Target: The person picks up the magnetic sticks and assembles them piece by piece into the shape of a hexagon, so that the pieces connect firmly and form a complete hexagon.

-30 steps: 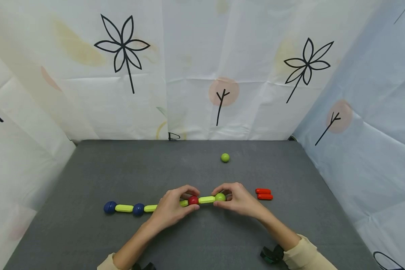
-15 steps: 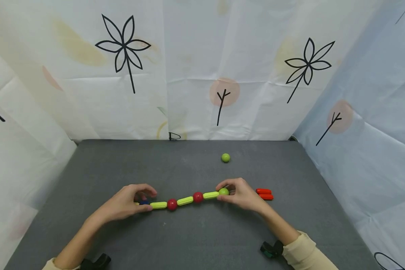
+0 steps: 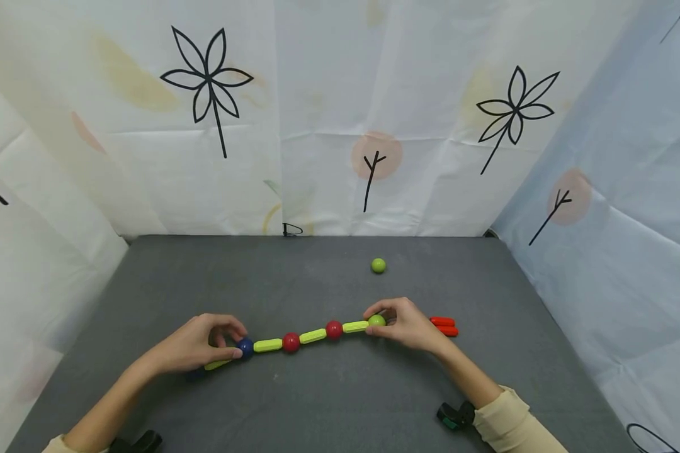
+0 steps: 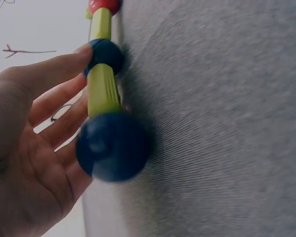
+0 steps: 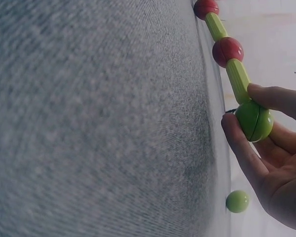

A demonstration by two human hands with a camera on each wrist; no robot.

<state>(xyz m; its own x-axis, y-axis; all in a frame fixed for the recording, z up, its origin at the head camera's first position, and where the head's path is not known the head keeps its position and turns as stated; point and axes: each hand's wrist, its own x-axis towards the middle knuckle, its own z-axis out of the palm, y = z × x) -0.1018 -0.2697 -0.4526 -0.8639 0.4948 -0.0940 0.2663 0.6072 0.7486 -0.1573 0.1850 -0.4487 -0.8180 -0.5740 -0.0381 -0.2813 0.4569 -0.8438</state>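
A chain of coloured balls joined by yellow-green rods stretches between my hands. My left hand [image 3: 195, 343] pinches a blue ball [image 3: 245, 348] with its thumb and fingers. Beyond that hand, the chain's end blue ball [image 4: 113, 147] shows large in the left wrist view; in the head view the hand mostly covers it. Two red balls, one left [image 3: 291, 342] and one right [image 3: 334, 329], form the middle. At the other end, my right hand [image 3: 405, 327] pinches a green ball [image 5: 254, 121] between thumb and fingers. The chain bends slightly, its left part nearer me.
Farther back on the grey table [image 3: 249, 277] lies a loose green ball [image 3: 378, 265]. Two red rods [image 3: 442, 321] lie side by side just past my right hand. Printed white cloth [image 3: 317, 94] hangs around the back and sides.
My left hand let go near a red ball, moved left along the chain and took hold of the blue ball. The chain's left end swung toward me. The right hand shifted slightly away with the green ball.
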